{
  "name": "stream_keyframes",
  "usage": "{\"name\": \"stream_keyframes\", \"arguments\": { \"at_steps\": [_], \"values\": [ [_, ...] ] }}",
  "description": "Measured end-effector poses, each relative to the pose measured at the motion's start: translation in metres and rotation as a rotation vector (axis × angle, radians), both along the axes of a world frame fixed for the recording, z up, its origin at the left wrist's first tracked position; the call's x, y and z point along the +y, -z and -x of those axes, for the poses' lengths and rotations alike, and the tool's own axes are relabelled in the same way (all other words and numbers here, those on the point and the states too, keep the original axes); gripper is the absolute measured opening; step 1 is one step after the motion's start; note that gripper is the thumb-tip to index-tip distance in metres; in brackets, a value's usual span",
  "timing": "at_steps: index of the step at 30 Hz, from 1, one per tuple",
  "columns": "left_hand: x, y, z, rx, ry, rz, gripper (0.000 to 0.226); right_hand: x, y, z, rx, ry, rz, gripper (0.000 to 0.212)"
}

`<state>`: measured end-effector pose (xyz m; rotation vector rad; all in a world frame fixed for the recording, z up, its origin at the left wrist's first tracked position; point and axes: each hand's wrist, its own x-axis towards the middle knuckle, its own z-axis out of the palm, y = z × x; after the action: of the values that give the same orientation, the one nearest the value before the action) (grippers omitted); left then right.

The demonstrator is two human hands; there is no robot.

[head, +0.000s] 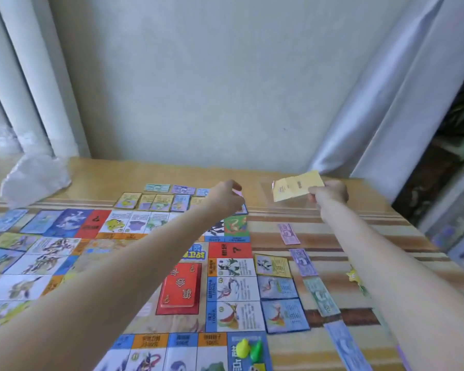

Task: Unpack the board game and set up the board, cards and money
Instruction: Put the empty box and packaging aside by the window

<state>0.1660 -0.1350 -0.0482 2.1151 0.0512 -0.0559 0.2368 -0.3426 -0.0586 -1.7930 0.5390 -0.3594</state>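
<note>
The colourful game board [134, 266] lies flat on the table, with a red card deck [180, 287] stacked on its centre. My right hand [328, 195] pinches a yellow paper note [296, 185] above the far right of the table. My left hand [225, 198] reaches over the board's far edge, its fingers curled over a pink note [238, 193] among the cards there. Property cards [150, 202] and small money notes [169, 188] lie in rows beyond the board. More cards [277, 286] and notes [320, 295] line the board's right side.
Yellow and green pawns [249, 349] stand on the board's near right corner. A crumpled clear plastic bag [35, 180] sits at the far left of the table. A small yellow piece [353, 275] lies by my right forearm. Curtains and a wall back the table.
</note>
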Motion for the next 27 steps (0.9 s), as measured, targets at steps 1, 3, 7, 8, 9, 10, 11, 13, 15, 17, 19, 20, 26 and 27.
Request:
{"name": "stream_keyframes", "arguments": {
  "at_steps": [1,3,7,8,9,10,11,13,15,17,19,20,26,27],
  "values": [
    [-0.002,0.002,-0.001,0.004,0.0,-0.013,0.036,-0.001,0.0,-0.001,0.05,0.015,0.119,0.033],
    [-0.004,0.005,-0.002,0.012,-0.003,-0.027,0.036,0.002,-0.004,0.003,0.134,0.046,0.297,0.043],
    [0.005,0.006,0.003,0.001,-0.036,-0.046,0.036,0.03,-0.017,0.011,0.123,-0.095,0.452,0.032],
    [0.01,0.005,0.007,-0.014,-0.051,-0.057,0.036,0.042,-0.019,0.014,0.114,-0.166,0.483,0.033],
    [0.016,0.002,0.012,-0.027,-0.067,-0.072,0.036,0.057,-0.021,0.017,0.098,-0.234,0.513,0.033],
    [0.024,-0.001,0.018,-0.041,-0.086,-0.089,0.037,0.074,-0.021,0.019,0.078,-0.305,0.545,0.034],
    [0.035,-0.004,0.023,-0.052,-0.11,-0.106,0.037,0.093,-0.022,0.02,0.064,-0.38,0.588,0.034],
    [0.063,-0.007,0.035,-0.066,-0.177,-0.136,0.037,0.131,-0.023,0.024,0.067,-0.529,0.712,0.035],
    [0.094,-0.01,0.047,-0.066,-0.248,-0.185,0.036,0.155,-0.021,0.025,0.114,-0.618,0.851,0.034],
    [0.126,-0.01,0.06,-0.052,-0.301,-0.224,0.036,0.164,-0.018,0.029,0.189,-0.638,0.99,0.034],
    [0.152,-0.009,0.071,-0.039,-0.348,-0.2,0.036,0.16,-0.015,0.035,0.236,-0.597,1.107,0.033],
    [0.161,-0.007,0.076,-0.034,-0.37,-0.181,0.037,0.157,-0.013,0.039,0.247,-0.576,1.141,0.034],
    [0.157,-0.005,0.079,-0.032,-0.369,-0.075,0.036,0.148,-0.011,0.051,0.245,-0.65,1.297,0.039],
    [0.148,-0.006,0.078,-0.025,-0.338,-0.066,0.038,0.142,-0.011,0.049,0.253,-0.641,1.322,0.038]
  ]
}}
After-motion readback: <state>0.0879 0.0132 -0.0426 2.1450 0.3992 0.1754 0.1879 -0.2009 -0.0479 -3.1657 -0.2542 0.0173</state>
